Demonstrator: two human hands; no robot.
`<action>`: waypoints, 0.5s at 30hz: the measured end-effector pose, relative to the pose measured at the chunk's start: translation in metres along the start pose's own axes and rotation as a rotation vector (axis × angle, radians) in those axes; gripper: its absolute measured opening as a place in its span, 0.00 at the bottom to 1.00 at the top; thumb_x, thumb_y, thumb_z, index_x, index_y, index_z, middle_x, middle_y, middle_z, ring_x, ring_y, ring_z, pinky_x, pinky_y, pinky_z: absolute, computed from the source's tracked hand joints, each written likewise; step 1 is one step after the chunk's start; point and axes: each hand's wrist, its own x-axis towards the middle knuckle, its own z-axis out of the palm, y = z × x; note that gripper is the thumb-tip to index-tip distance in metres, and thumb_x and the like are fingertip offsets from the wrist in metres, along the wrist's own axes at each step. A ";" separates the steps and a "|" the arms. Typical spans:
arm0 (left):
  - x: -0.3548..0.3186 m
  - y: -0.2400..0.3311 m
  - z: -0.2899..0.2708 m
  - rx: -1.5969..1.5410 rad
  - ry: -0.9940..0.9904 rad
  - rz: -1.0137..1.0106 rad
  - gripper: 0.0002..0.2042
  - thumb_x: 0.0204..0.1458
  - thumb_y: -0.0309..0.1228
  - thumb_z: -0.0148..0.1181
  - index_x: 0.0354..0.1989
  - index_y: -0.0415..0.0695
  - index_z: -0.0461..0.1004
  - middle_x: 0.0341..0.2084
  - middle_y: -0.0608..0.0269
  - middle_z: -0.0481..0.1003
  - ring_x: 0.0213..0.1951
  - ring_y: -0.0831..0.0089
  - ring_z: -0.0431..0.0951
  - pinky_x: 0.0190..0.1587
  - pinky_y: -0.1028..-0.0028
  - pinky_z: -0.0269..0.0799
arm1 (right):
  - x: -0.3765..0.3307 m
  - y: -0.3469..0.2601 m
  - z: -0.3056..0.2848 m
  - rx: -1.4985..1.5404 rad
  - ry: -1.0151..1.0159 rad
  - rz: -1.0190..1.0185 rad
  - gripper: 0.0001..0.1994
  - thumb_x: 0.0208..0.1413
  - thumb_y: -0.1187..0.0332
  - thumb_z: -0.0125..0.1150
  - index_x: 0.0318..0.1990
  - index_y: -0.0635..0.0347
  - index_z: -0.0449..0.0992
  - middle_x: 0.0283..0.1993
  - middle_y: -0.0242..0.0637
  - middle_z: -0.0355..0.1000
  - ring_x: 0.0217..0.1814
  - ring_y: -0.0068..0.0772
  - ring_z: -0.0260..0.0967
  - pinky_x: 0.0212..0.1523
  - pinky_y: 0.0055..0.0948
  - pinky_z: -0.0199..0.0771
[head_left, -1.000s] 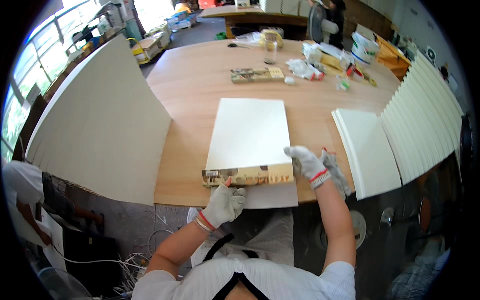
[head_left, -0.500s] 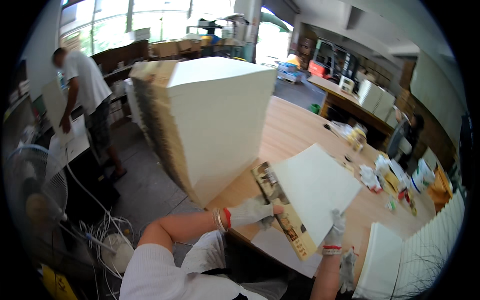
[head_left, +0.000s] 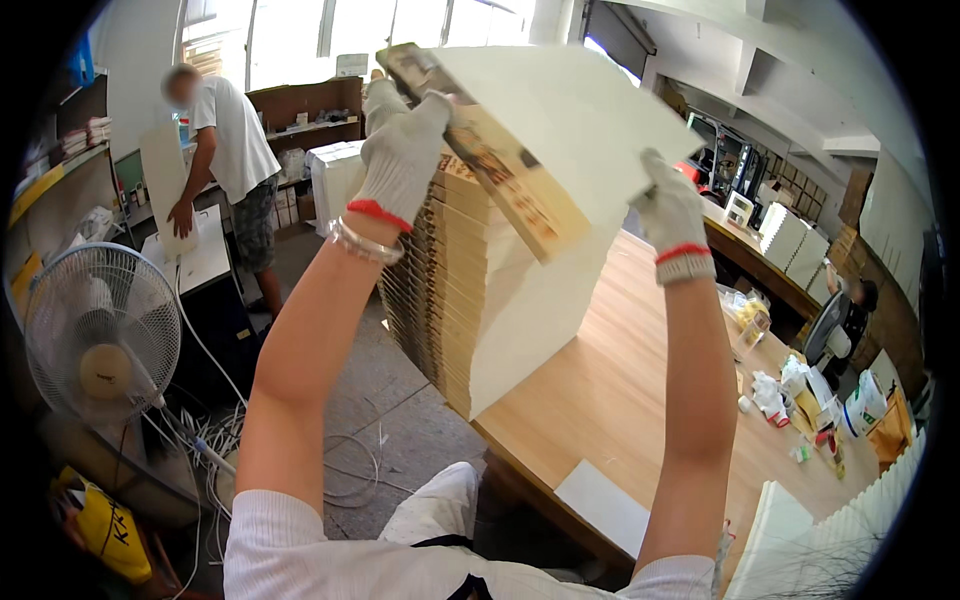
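Both my hands, in white knit gloves with red cuffs, hold up a flat white panel (head_left: 560,120) with a brown-and-cream printed strip along its left side. My left hand (head_left: 405,150) is closed on the strip's outer edge. At the panel's right corner, my right hand (head_left: 672,205) pinches the edge. The panel is tilted above a tall stack of similar pieces (head_left: 455,300), and hides most of its top. The printed edges of that stack face left, toward the aisle. Whether the panel touches the stack, I cannot tell.
The stack stands on a wood-grain table (head_left: 600,385) beside its left edge. A white sheet (head_left: 605,505) lies at the near edge. Bags and small items (head_left: 800,400) clutter the right end. A fan (head_left: 105,340) stands left; a person (head_left: 225,150) works beyond it.
Both hands have raised the panel from the table, up and leftward over the stack. My left hand's grip has shifted along the strip. The head view has also shifted.
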 end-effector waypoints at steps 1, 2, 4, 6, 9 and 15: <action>0.012 -0.012 -0.003 0.098 0.034 -0.042 0.30 0.51 0.33 0.53 0.62 0.32 0.56 0.50 0.45 0.69 0.48 0.55 0.72 0.52 0.66 0.69 | 0.003 -0.003 0.008 -0.349 -0.068 -0.177 0.19 0.51 0.68 0.66 0.50 0.66 0.73 0.40 0.47 0.74 0.40 0.35 0.76 0.38 0.25 0.76; 0.021 -0.034 -0.001 0.268 0.143 0.019 0.28 0.52 0.39 0.52 0.58 0.33 0.59 0.53 0.44 0.67 0.53 0.54 0.69 0.56 0.63 0.64 | 0.008 -0.014 0.018 -0.682 -0.072 -0.380 0.21 0.49 0.66 0.68 0.49 0.65 0.73 0.38 0.49 0.75 0.40 0.37 0.77 0.36 0.27 0.77; 0.057 -0.096 -0.011 0.455 0.113 0.010 0.29 0.49 0.43 0.52 0.55 0.34 0.63 0.55 0.43 0.65 0.55 0.57 0.66 0.56 0.65 0.61 | 0.018 -0.017 0.052 0.144 -0.117 0.307 0.18 0.55 0.59 0.65 0.46 0.63 0.75 0.32 0.35 0.72 0.28 0.27 0.67 0.27 0.25 0.68; 0.062 -0.114 -0.014 0.058 0.015 -0.216 0.27 0.47 0.42 0.53 0.52 0.35 0.67 0.50 0.48 0.69 0.50 0.62 0.68 0.54 0.67 0.61 | 0.021 -0.022 0.066 0.407 -0.043 0.713 0.17 0.57 0.56 0.64 0.43 0.61 0.76 0.28 0.30 0.68 0.22 0.22 0.61 0.21 0.23 0.62; 0.069 -0.133 -0.005 0.005 0.068 -0.256 0.25 0.47 0.42 0.53 0.49 0.37 0.70 0.45 0.51 0.70 0.47 0.64 0.67 0.52 0.68 0.61 | 0.026 -0.006 0.064 0.038 -0.209 0.439 0.17 0.59 0.53 0.59 0.44 0.58 0.74 0.32 0.33 0.70 0.24 0.23 0.64 0.23 0.25 0.66; 0.098 -0.182 0.011 -0.230 -0.144 0.261 0.20 0.60 0.45 0.43 0.45 0.41 0.70 0.40 0.58 0.71 0.46 0.67 0.69 0.52 0.67 0.64 | -0.010 -0.027 0.036 0.398 -0.085 0.538 0.22 0.62 0.49 0.52 0.52 0.58 0.71 0.44 0.41 0.74 0.33 0.32 0.73 0.33 0.30 0.76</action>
